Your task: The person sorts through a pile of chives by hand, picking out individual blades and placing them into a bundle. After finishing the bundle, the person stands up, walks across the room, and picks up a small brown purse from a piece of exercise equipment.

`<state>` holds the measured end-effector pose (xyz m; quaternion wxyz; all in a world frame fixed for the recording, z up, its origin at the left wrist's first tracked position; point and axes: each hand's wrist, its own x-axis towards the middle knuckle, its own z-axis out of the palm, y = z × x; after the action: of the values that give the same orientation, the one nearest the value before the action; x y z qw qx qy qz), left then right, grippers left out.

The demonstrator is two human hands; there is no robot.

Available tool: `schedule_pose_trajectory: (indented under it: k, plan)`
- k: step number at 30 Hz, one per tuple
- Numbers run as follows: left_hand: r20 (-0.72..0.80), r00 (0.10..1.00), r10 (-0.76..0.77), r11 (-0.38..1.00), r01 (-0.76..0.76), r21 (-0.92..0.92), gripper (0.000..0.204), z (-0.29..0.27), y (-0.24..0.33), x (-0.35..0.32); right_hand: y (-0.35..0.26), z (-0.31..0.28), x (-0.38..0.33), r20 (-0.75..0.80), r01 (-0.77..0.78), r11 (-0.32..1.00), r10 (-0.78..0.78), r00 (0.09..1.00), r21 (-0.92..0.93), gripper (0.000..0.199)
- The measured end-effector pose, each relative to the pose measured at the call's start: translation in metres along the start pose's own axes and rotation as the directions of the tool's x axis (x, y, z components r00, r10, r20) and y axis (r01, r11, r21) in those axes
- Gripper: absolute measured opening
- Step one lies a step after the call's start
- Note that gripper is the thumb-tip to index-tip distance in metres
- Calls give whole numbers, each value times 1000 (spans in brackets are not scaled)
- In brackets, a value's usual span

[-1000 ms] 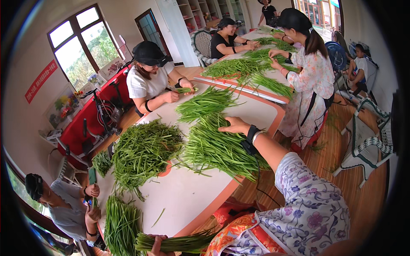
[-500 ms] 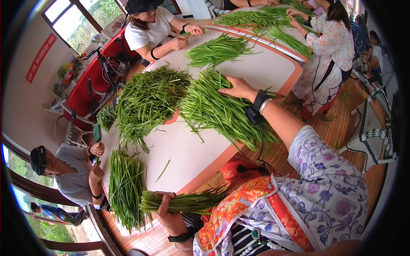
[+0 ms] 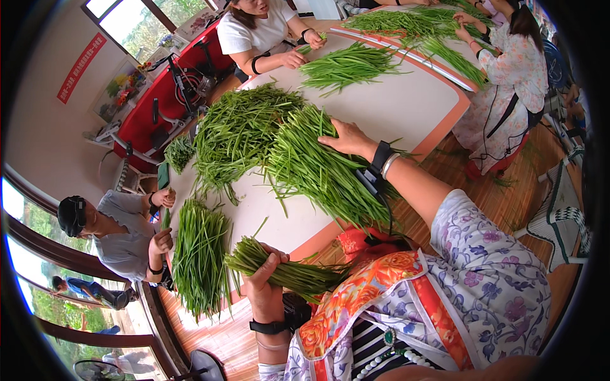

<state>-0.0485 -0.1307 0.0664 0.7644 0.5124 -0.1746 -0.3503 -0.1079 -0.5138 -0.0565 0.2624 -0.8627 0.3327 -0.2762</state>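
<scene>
Left hand (image 3: 264,279) closed in a fist round a bundle of green stalks (image 3: 279,270), held at the near table edge, about 7 o'clock from the white table (image 3: 406,101) centre, cut ends fanning toward 10 o'clock. Right hand (image 3: 346,138) flat, fingers spread, palm down on the loose heap (image 3: 318,168) at centre, grasping nothing that shows. The stalks look light, thin and limp; they probably bend and slide lengthwise, so a grip round the middle of the bundle, as now, should hold best, and squeezing hard could bruise them. Count: one held bundle; about six loose heaps on the tables, the far ones merging; one dark wrist strap on each forearm. Three other people sort stalks at 9, 12 and 2 o'clock.
</scene>
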Motion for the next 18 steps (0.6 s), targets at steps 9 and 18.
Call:
schedule_pose_trajectory:
  k: [9,18]
  plan:
    - [-33,999,16,1000,-16,-18,27,-11,-4,-6,-96,-49,-66,-128,351,896,-327,936,272,68]
    - [-187,932,309,932,-257,256,11,9,-18,-27,-211,8,-172,299,-3,407,-665,684,913,101]
